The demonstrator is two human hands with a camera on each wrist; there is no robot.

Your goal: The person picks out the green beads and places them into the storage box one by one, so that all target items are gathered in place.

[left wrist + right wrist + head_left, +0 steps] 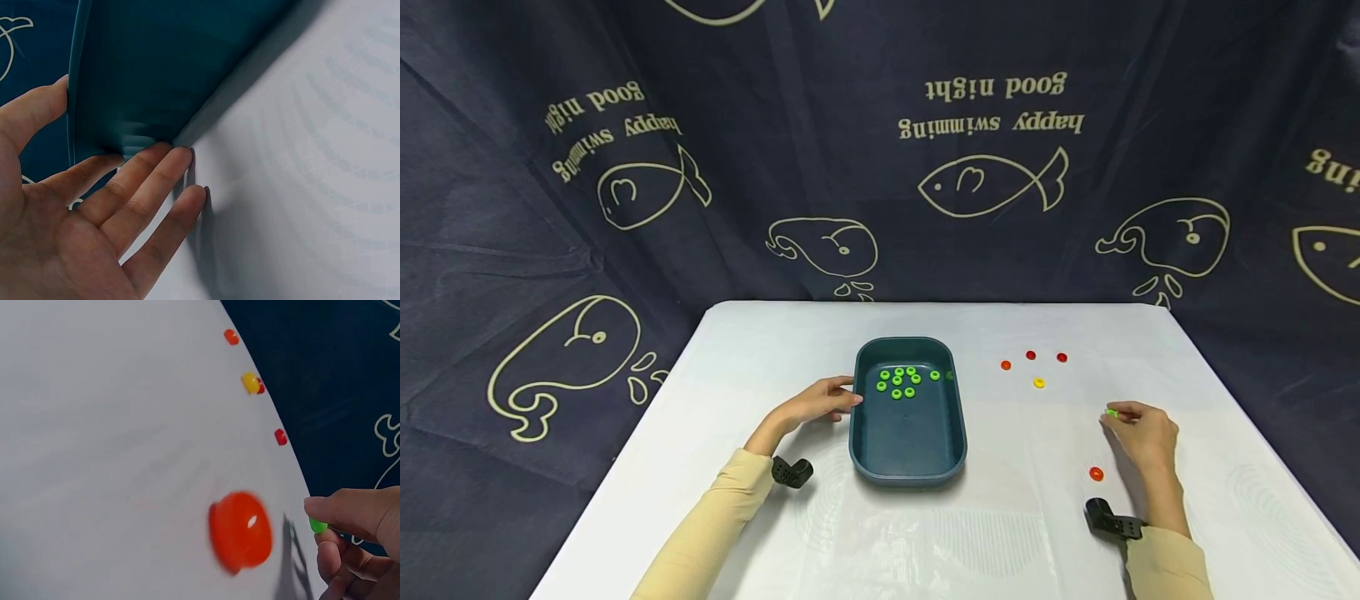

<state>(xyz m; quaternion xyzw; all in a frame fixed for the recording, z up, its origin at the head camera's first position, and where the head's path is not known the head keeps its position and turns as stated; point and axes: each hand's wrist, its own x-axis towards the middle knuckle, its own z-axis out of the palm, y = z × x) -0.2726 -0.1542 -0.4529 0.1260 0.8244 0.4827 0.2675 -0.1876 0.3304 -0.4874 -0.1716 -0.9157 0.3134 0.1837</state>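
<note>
My left hand point(822, 400) is at the left side of a dark teal plastic bin point(907, 454). In the left wrist view, the thumb point(44, 106) reaches over the rim while the fingers lie along the outer wall. Several green rings point(897, 381) lie inside, mostly grouped toward the far end. Off to the right, my right hand point(1142, 435) pinches a small green ring point(318, 525) between thumb and forefinger, above the white table. An orange-red ring point(1097, 473) lies on the table close to that hand, large in the right wrist view.
Beyond the bin's right side lie a yellow ring point(1039, 383), an orange ring point(1006, 365) and two red rings point(1062, 357). The white table point(1000, 533) ends at the back against a dark cloth point(1000, 258) with fish and whale drawings.
</note>
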